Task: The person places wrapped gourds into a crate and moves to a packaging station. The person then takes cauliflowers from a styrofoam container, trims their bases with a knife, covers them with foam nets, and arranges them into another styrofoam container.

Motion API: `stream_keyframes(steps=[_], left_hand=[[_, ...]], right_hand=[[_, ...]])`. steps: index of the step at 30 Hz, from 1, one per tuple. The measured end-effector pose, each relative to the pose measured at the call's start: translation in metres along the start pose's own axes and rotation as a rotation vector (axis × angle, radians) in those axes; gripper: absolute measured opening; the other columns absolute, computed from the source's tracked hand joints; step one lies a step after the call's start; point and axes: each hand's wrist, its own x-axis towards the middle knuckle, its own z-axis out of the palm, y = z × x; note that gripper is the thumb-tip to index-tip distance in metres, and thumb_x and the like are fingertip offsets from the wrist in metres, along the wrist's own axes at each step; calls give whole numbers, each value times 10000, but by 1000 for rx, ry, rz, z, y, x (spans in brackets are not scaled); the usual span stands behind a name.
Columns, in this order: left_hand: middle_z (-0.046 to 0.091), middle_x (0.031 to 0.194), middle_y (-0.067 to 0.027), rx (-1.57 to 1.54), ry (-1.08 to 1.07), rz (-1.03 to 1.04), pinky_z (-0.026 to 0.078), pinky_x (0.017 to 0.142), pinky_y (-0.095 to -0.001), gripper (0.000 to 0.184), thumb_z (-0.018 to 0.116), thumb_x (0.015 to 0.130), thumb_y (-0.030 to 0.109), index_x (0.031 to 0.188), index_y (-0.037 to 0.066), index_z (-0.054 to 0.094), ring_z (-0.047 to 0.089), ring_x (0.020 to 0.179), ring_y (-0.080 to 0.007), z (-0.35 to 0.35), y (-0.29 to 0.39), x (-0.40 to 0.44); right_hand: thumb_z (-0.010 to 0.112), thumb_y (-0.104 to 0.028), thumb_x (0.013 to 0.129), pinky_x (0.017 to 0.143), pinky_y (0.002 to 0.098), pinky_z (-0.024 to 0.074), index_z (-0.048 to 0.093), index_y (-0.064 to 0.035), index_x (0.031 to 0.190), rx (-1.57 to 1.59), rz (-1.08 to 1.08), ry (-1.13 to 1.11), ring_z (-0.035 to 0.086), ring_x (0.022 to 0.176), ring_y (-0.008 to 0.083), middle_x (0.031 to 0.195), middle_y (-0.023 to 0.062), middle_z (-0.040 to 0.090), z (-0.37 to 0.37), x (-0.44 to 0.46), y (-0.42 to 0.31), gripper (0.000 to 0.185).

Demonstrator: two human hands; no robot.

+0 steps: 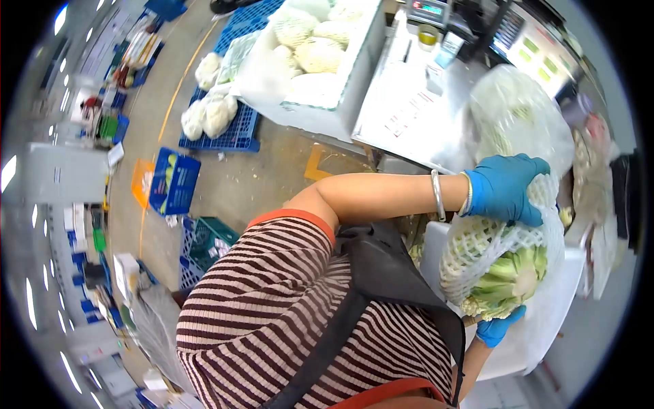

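A cauliflower (512, 281) lies on its side, its cut stem and green leaf bases facing outward. A white foam net sleeve (466, 249) wraps part of it, open around the stem end. My left hand (507, 187), in a blue glove, is closed on the upper part of the net with fingers curled over it. Below, my right hand (501, 328), also gloved in blue, grips the cauliflower's lower side; most of its fingers are hidden behind the head. A clear plastic bag (514, 112) with pale green-white contents sits just beyond my left hand.
A white box (306, 119) of net-wrapped cauliflowers stands beside a metal table (409, 102) with a scale (429, 9) and a tape roll (428, 35). Bagged cauliflowers (211, 114) rest on a blue pallet (238, 133). Blue (182, 183) and green (204, 238) crates are on the floor.
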Motion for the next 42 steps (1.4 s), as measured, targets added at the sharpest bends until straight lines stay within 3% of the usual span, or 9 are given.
stream_keyframes(steps=[6,10,12,18,22,25,29,33,42], left_hand=[[555,1307,-183,-382,57,154,397,1059,-355,946,856,646,291,1410,-27,398,533,1209,-274,-94,26,-44],[517,1386,-137,-519,22,353,306,1124,-335,764,711,815,235,1458,2,370,447,1302,-214,-215,-72,-72],[539,1351,-102,-709,78,89,389,1056,-319,576,649,912,217,1406,0,446,481,1254,-169,-289,-120,-95],[656,1180,-76,-10,745,-123,484,935,-318,343,659,905,231,1224,107,647,616,1067,-195,-524,-331,-109],[649,1176,-122,522,747,-107,497,903,-389,354,622,891,362,1183,169,675,628,1045,-290,-618,-408,-62],[648,1097,-82,986,349,-279,491,837,-411,332,569,890,438,1090,202,687,619,993,-278,-626,-494,-44],[623,1050,-83,934,610,-528,438,833,-457,246,661,822,307,1001,137,670,575,1005,-300,-566,-428,-79],[579,1245,-95,997,819,-380,361,981,-461,385,655,832,307,1176,134,655,470,1217,-321,-544,-448,-90],[585,1210,-73,999,920,-373,345,961,-461,380,644,832,311,1182,162,649,462,1177,-297,-547,-482,-70]], right_hand=[[494,-470,928,1067,469,418,384,-86,1449,-385,62,-218,480,1275,302,1436,117,457,85,15,-3,656],[477,-445,946,1066,465,422,386,-85,1447,-439,126,-274,484,1273,301,1435,118,461,184,61,57,624],[468,-433,956,1066,463,425,387,-84,1447,-443,146,-295,486,1272,300,1434,118,463,246,93,99,608],[442,-396,983,1064,457,431,389,-83,1444,-260,158,-479,493,1269,298,1431,118,469,451,210,200,560],[425,-371,1001,1063,453,436,390,-81,1443,112,221,-1012,497,1267,297,1430,119,473,569,321,237,529],[436,-297,1006,1055,426,446,377,-76,1452,-361,17,-868,504,1263,275,1432,105,477,661,363,239,501],[636,-95,786,1031,351,433,333,-65,1484,-1047,-409,-899,528,1224,221,1387,95,519,827,354,266,762],[666,-307,786,940,464,502,232,-323,1532,-2101,-792,-883,597,1118,403,1264,253,558,900,372,380,863],[508,20,853,909,476,529,240,-376,1517,-2066,-747,-822,610,1083,437,1380,309,422,895,415,430,818]])
